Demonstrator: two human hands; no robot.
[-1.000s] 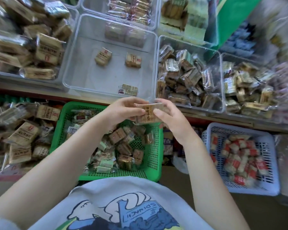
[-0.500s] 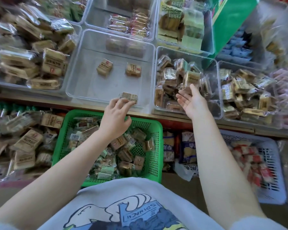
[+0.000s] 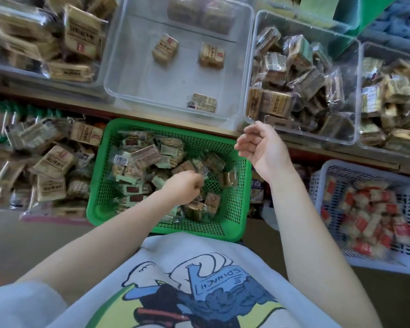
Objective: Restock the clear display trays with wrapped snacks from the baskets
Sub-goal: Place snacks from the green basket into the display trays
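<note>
A green basket [image 3: 97,185] in front of me holds several wrapped snacks [image 3: 147,155]. My left hand [image 3: 184,187] is down inside it, fingers curled round a wrapped snack in the pile. My right hand [image 3: 262,147] hovers above the basket's right rim, loosely curled and holding nothing. Beyond the basket lies a clear display tray [image 3: 166,88] with only three brown snack packs [image 3: 165,49] in it. To its right, another clear tray [image 3: 350,129] is heaped with brown wrapped snacks [image 3: 291,84].
A white basket [image 3: 334,166] of red-and-white snacks stands at the right. Loose packs [image 3: 52,166] pile up left of the green basket. Filled clear trays sit at the far left [image 3: 64,43] and far right [image 3: 393,95]. A wooden shelf edge [image 3: 57,100] runs under the trays.
My right hand has let go of a snack over the right tray and pulled back toward the basket. My left hand has dropped from the middle tray's front edge into the green basket.
</note>
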